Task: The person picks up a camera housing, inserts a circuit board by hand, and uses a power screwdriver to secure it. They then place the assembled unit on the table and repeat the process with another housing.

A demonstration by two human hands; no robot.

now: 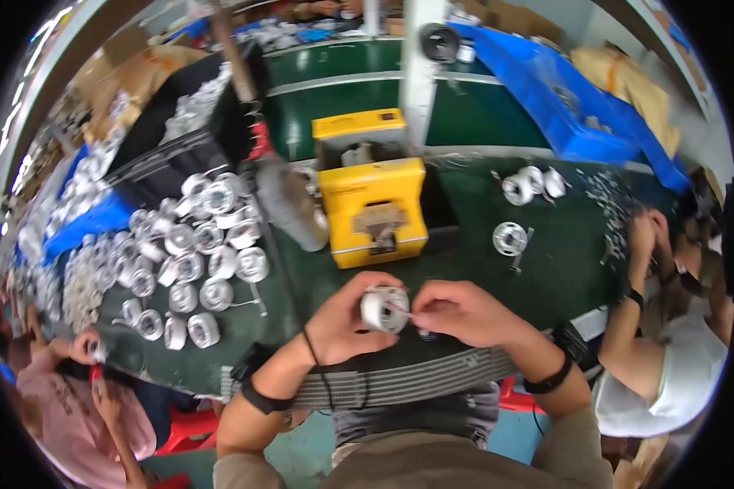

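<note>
In my left hand is a white round housing, its open face turned to the right. My right hand is closed in a pinch at thin wires that come out of that face. A small dark piece shows just below the right fingers; whether it hangs from the wires I cannot make out. A similar white part with a lead lies on the green table beyond my right hand. Several more white round housings are heaped on the table to the left.
A yellow box stands beyond my hands, with a hanging grey tool beside it. A black crate is at the far left, a blue bin at the far right. Co-workers sit on both sides; small parts lie near the right one.
</note>
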